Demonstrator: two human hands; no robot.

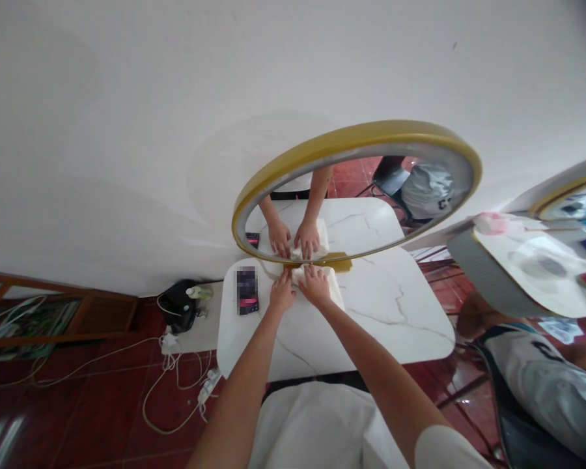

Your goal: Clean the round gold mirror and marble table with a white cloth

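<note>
A folded white cloth or tissue (336,294) lies on the white marbled table (381,319), against the gold base (340,262) of an oval mirror (366,218). On top of the cloth rests my right hand (316,285), its fingers spread and pressing down. My left hand (283,292) lies just left of it, fingers stretched toward the cloth's left edge and the base. Its fingertips are partly hard to make out. Both hands and the cloth also appear in the mirror. Left of my left hand is a dark phone (247,291) with its screen lit.
At the lower left are a black bag (178,306), a small bottle (198,293), a power strip (209,385) and loose cables on red floor tiles. A person in a grey shirt (542,378) sits at the right beside another white table (522,260) with a mirror.
</note>
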